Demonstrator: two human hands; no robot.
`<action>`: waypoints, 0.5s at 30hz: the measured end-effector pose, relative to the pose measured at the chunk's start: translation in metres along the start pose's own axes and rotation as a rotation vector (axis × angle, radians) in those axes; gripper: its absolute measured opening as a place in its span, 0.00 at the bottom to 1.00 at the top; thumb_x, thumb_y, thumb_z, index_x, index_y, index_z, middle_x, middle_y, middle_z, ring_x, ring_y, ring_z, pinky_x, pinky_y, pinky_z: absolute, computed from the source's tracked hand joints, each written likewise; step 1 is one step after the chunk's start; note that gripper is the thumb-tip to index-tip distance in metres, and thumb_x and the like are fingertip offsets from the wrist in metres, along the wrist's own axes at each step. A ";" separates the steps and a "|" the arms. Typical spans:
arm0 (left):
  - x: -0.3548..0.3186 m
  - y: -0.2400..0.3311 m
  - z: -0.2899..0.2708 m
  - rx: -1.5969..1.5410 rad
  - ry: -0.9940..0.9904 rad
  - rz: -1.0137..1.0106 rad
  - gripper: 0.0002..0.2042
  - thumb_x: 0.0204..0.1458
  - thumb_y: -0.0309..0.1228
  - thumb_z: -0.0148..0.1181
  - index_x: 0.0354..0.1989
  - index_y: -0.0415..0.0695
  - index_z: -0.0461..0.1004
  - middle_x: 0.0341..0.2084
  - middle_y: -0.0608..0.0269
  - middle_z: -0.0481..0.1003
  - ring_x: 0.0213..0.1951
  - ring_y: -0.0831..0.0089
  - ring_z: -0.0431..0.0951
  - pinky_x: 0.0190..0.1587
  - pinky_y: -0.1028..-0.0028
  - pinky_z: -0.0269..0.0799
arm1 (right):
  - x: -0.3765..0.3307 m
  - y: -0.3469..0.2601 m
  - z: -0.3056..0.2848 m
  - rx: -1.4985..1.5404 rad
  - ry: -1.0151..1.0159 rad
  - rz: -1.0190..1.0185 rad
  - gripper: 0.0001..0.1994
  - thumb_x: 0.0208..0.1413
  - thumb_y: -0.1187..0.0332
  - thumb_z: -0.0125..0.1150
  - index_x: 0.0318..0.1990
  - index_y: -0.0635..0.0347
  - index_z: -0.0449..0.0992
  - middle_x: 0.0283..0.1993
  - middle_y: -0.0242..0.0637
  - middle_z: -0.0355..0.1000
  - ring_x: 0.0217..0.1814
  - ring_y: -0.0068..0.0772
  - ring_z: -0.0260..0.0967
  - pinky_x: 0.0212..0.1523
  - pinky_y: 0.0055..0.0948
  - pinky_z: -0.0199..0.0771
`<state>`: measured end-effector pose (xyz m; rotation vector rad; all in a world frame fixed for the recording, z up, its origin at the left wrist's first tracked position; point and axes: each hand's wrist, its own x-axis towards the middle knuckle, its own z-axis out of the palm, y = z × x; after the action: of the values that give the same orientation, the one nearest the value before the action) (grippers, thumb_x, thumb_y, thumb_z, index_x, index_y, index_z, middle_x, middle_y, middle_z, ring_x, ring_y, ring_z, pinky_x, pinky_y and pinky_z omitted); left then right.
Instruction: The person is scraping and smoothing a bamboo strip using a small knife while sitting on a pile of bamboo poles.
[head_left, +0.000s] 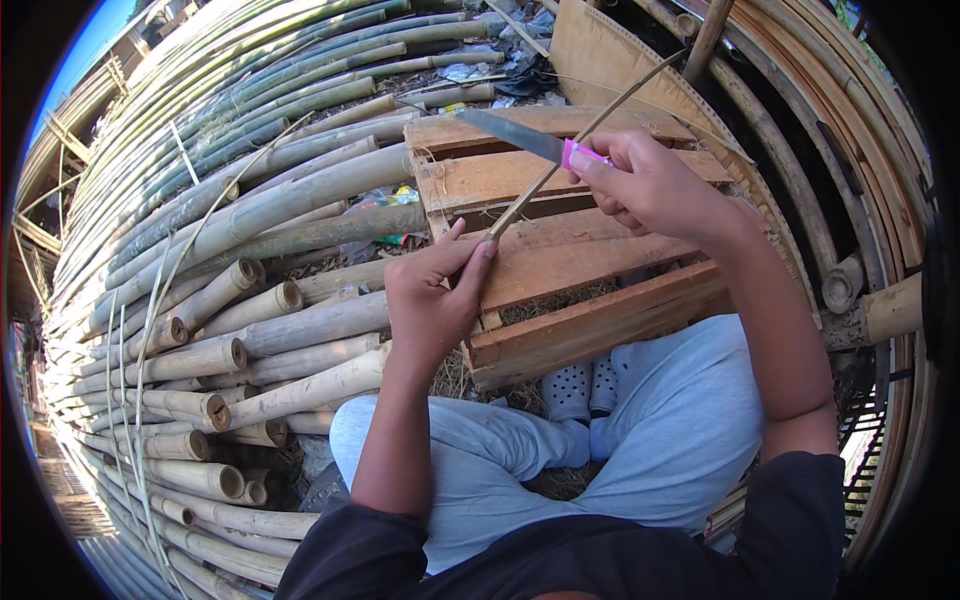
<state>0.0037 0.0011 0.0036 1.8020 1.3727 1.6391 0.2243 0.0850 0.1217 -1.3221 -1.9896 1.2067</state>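
My left hand (436, 297) pinches the near end of a thin bamboo strip (538, 183) between thumb and fingers. The strip slants up and away to the right, past my other hand. My right hand (650, 185) is wrapped round the pink handle of a knife (515, 134), whose long grey blade points left. Where blade and handle meet, the knife crosses the strip; whether the edge touches it I cannot tell. Both hands are above a slatted wooden crate (570, 262) in front of my knees.
Many bamboo poles (330, 195) lie stacked on the left, cut ends toward me. Thin split strips (150, 330) rest across them. A curved tan woven panel (640, 75) stands behind the crate. More poles and planks (850, 90) line the right side. Plastic litter (470, 72) lies at the back.
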 end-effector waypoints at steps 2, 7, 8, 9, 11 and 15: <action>0.000 0.000 -0.002 0.006 0.000 -0.007 0.04 0.55 0.21 0.63 0.37 0.34 0.82 0.24 0.51 0.82 0.24 0.73 0.82 0.60 0.58 0.75 | -0.002 0.001 -0.024 0.062 -0.372 0.242 0.19 0.67 0.55 0.56 0.35 0.65 0.77 0.24 0.26 0.67 0.21 0.16 0.59 0.21 0.21 0.58; 0.001 0.002 -0.001 0.005 0.002 -0.006 0.04 0.55 0.21 0.63 0.36 0.34 0.82 0.24 0.51 0.81 0.24 0.74 0.82 0.60 0.58 0.75 | -0.004 0.032 -0.068 -0.227 -0.541 -0.002 0.15 0.66 0.61 0.59 0.38 0.66 0.80 0.27 0.30 0.72 0.28 0.19 0.65 0.31 0.23 0.68; 0.001 0.002 -0.001 0.005 0.000 -0.012 0.05 0.55 0.22 0.63 0.36 0.34 0.82 0.23 0.51 0.81 0.24 0.75 0.81 0.60 0.58 0.75 | -0.001 0.039 -0.070 -0.303 -0.541 -0.075 0.14 0.65 0.62 0.60 0.40 0.67 0.81 0.29 0.32 0.74 0.31 0.21 0.68 0.36 0.24 0.70; 0.001 0.002 -0.001 0.005 -0.002 -0.019 0.05 0.55 0.22 0.63 0.37 0.34 0.82 0.23 0.51 0.81 0.24 0.76 0.81 0.60 0.58 0.75 | 0.002 0.045 -0.068 -0.302 -0.538 -0.074 0.14 0.65 0.62 0.60 0.40 0.67 0.81 0.29 0.32 0.74 0.31 0.21 0.68 0.36 0.24 0.70; 0.001 0.001 -0.001 0.006 -0.003 -0.019 0.05 0.56 0.22 0.63 0.37 0.34 0.82 0.23 0.52 0.81 0.24 0.76 0.81 0.60 0.58 0.75 | 0.008 0.053 -0.061 -0.521 -0.422 -0.238 0.12 0.62 0.64 0.63 0.43 0.65 0.83 0.33 0.35 0.79 0.36 0.23 0.72 0.40 0.26 0.72; 0.000 0.000 -0.002 0.019 -0.024 -0.056 0.05 0.58 0.24 0.63 0.37 0.38 0.84 0.26 0.59 0.83 0.32 0.82 0.81 0.62 0.60 0.73 | 0.016 0.053 -0.038 -0.371 -0.434 -0.194 0.10 0.57 0.67 0.68 0.42 0.63 0.84 0.31 0.35 0.75 0.34 0.26 0.69 0.38 0.27 0.69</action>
<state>0.0025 0.0001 0.0039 1.7707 1.4202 1.5767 0.2720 0.1231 0.0944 -1.0497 -2.6875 1.1403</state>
